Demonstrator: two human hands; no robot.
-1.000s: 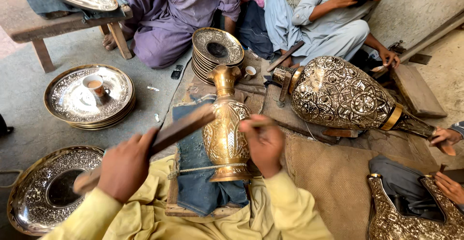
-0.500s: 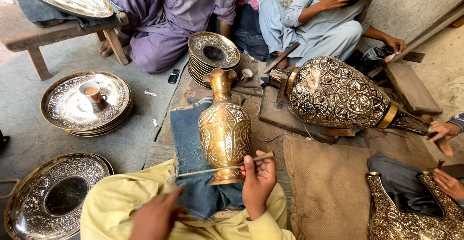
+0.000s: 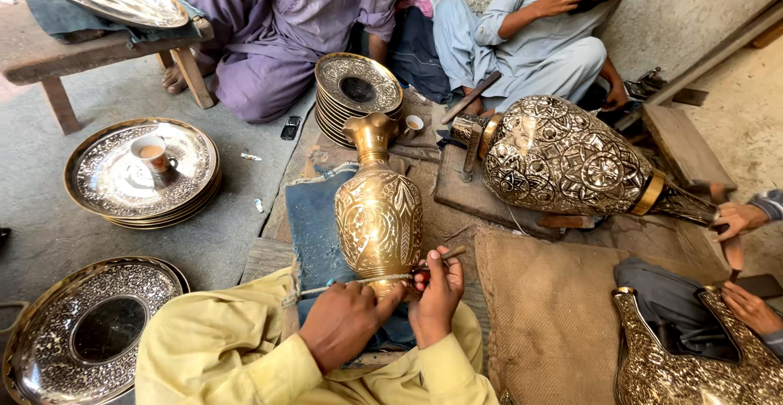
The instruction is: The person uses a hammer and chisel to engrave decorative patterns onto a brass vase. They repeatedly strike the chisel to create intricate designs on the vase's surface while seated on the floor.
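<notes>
Left hand (image 3: 342,323) risen to brass vase (image 3: 378,209) base; fingers seemingly touching.

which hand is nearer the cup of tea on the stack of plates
Left. The left hand is at the brass vase's base, on the side toward the cup; the right hand is on the vase's far side.

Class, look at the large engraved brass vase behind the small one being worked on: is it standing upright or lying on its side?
On its side. The large engraved vase lies across a wooden board, neck pointing right.
</notes>
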